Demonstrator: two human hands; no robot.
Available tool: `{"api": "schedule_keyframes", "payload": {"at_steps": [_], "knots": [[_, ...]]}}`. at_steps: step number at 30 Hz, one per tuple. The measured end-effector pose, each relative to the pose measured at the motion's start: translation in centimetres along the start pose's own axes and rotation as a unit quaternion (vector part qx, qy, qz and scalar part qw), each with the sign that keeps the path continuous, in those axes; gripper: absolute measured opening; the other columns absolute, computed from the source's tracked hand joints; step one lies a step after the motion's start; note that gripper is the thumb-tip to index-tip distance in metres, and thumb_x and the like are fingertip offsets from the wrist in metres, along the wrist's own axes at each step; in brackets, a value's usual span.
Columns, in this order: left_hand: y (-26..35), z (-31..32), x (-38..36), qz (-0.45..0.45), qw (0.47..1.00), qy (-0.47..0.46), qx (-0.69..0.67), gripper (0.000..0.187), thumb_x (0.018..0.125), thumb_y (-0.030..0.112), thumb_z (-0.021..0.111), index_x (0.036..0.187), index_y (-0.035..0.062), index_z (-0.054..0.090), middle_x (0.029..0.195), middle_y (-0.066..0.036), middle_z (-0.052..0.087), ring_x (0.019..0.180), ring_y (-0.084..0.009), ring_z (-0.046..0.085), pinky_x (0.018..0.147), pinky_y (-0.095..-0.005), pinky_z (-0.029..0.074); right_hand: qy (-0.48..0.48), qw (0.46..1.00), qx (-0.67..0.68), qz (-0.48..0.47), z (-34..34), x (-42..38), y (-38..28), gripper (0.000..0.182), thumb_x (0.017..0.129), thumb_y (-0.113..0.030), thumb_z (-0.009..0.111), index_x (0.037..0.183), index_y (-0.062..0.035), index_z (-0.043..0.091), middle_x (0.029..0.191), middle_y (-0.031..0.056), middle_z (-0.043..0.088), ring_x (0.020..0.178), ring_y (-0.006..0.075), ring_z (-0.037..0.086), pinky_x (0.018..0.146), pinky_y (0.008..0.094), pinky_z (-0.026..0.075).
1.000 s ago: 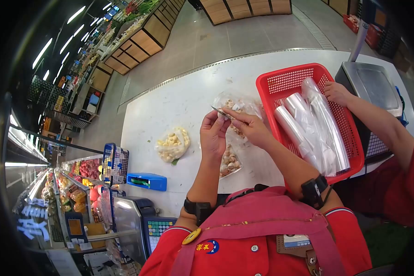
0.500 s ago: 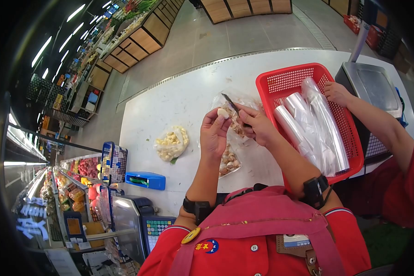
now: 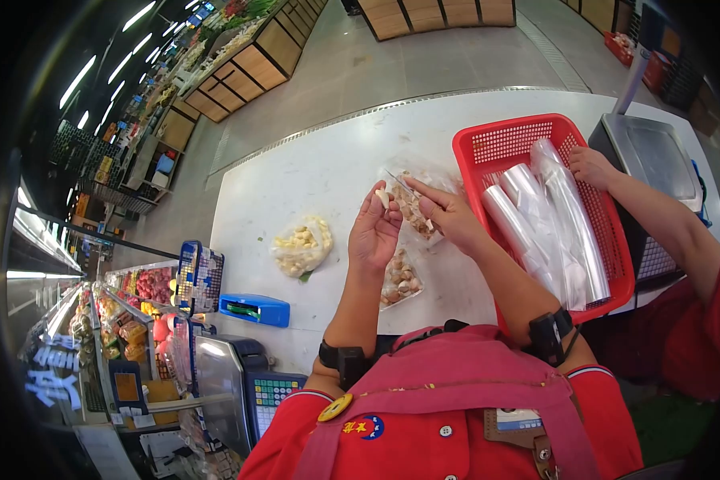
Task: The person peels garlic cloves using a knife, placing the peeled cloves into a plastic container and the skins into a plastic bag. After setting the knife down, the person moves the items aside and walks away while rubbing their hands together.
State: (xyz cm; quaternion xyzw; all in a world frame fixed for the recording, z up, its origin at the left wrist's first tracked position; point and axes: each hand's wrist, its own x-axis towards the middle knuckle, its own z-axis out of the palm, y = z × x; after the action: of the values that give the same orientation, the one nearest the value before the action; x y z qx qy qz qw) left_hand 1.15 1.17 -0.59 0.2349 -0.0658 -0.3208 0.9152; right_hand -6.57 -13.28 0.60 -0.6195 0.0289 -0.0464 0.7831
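Between the thumb and fingers of my left hand is a pale garlic clove, held up above the table. My right hand grips a small knife, its thin blade pointing up and left, close to the clove. Beneath the hands lies a clear plastic bag with brownish peelings. A clear tray of unpeeled garlic cloves sits just below, partly covered by my left wrist. To the left rests a plastic bag of peeled garlic cloves.
A red basket holding rolls of plastic bags stands on the white table. At right, another person's hand touches its rim, near a scale. A blue box and a keypad scale are at lower left.
My right hand has tilted the knife, so its blade now shows bright instead of dark. The clove has turned slightly in my left hand. The whole view has shifted a little.
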Motion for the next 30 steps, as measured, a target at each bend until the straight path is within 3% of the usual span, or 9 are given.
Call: {"api": "schedule_keyframes", "payload": {"at_steps": [6,8,12,15,17,20,27,29,30], "knots": [[-0.4,0.9,-0.2,0.007,0.999,0.034,0.0,0.029,0.083,0.006,0.05,0.111,0.0015,0.044,0.096,-0.008,0.054,0.081,-0.0156,0.054,0.074,-0.0251,0.047,-0.006,0.993,-0.041,-0.107,0.3,0.7,2.1,0.04,0.084,-0.009,0.046,0.124,-0.013,0.042,0.095,0.001,0.054,0.075,0.0064,0.045,0.071,0.0201,0.038],[-0.6,0.7,-0.1,0.037,0.998,0.048,0.035,0.029,0.082,0.004,0.05,0.111,0.0008,0.045,0.096,-0.008,0.055,0.084,-0.0162,0.055,0.075,-0.0262,0.047,0.018,0.96,-0.139,-0.242,0.7,0.7,2.2,0.043,0.082,-0.007,0.048,0.124,-0.0154,0.042,0.098,0.0042,0.056,0.081,0.0125,0.05,0.076,0.0248,0.04],[-0.7,-0.1,-0.1,0.048,0.992,-0.001,0.119,0.028,0.082,0.003,0.049,0.11,0.0021,0.046,0.101,-0.011,0.053,0.09,-0.0179,0.054,0.08,-0.0284,0.045,-0.024,0.976,-0.138,-0.169,0.7,0.1,1.1,0.038,0.085,-0.007,0.045,0.122,-0.0067,0.042,0.122,0.0069,0.045,0.107,0.0128,0.043,0.089,0.0249,0.035],[-1.1,0.2,-0.2,0.064,0.988,-0.014,0.138,0.03,0.082,0.004,0.051,0.111,0.0022,0.046,0.104,-0.011,0.052,0.09,-0.0176,0.054,0.081,-0.0292,0.045,-0.01,0.97,-0.188,-0.152,0.5,0.3,1.3,0.036,0.084,-0.007,0.046,0.12,-0.0071,0.045,0.119,0.0062,0.048,0.106,0.0121,0.044,0.088,0.0237,0.036],[-0.9,0.8,-0.4,0.04,0.991,0.016,0.13,0.028,0.083,0.004,0.049,0.11,-0.0003,0.047,0.102,-0.011,0.055,0.086,-0.0171,0.056,0.077,-0.0281,0.047,0.055,0.993,-0.018,-0.104,0.4,0.7,1.9,0.032,0.084,-0.009,0.046,0.116,-0.0108,0.05,0.106,0.008,0.056,0.099,0.0131,0.049,0.086,0.0247,0.037],[-0.7,1.7,-0.7,0.043,0.989,0.039,0.139,0.029,0.084,0.006,0.047,0.112,-0.0003,0.046,0.104,-0.011,0.054,0.087,-0.0176,0.055,0.077,-0.0277,0.047,0.109,0.988,-0.027,-0.108,0.2,0.8,1.6,0.031,0.086,-0.011,0.045,0.116,-0.0101,0.05,0.108,0.008,0.055,0.1,0.0112,0.048,0.085,0.0232,0.037],[-0.2,1.0,-0.5,0.048,0.993,0.052,0.099,0.03,0.087,0.009,0.043,0.115,-0.0002,0.043,0.109,-0.012,0.05,0.085,-0.0164,0.053,0.074,-0.0273,0.047,0.08,0.994,-0.004,-0.071,0.0,0.9,1.9,0.031,0.086,-0.014,0.044,0.117,-0.0084,0.049,0.11,0.0083,0.054,0.099,0.0119,0.048,0.085,0.0232,0.036],[0.5,0.1,-0.5,0.028,0.997,0.034,0.064,0.03,0.087,0.009,0.042,0.115,-0.0005,0.042,0.103,-0.01,0.05,0.081,-0.016,0.052,0.072,-0.0263,0.046,0.098,0.989,-0.09,-0.071,-0.2,0.9,2.2,0.036,0.086,-0.019,0.048,0.12,-0.0061,0.046,0.094,0.0011,0.055,0.073,0.0038,0.045,0.065,0.0169,0.038],[0.8,-0.2,-0.5,0.038,0.997,0.035,0.061,0.03,0.087,0.009,0.042,0.115,-0.0005,0.042,0.103,-0.01,0.05,0.081,-0.016,0.052,0.072,-0.0263,0.046,0.088,0.989,-0.093,-0.073,-0.3,0.9,2.3,0.036,0.086,-0.019,0.048,0.12,-0.0061,0.046,0.094,0.0011,0.055,0.073,0.0038,0.045,0.065,0.0169,0.038]]}}
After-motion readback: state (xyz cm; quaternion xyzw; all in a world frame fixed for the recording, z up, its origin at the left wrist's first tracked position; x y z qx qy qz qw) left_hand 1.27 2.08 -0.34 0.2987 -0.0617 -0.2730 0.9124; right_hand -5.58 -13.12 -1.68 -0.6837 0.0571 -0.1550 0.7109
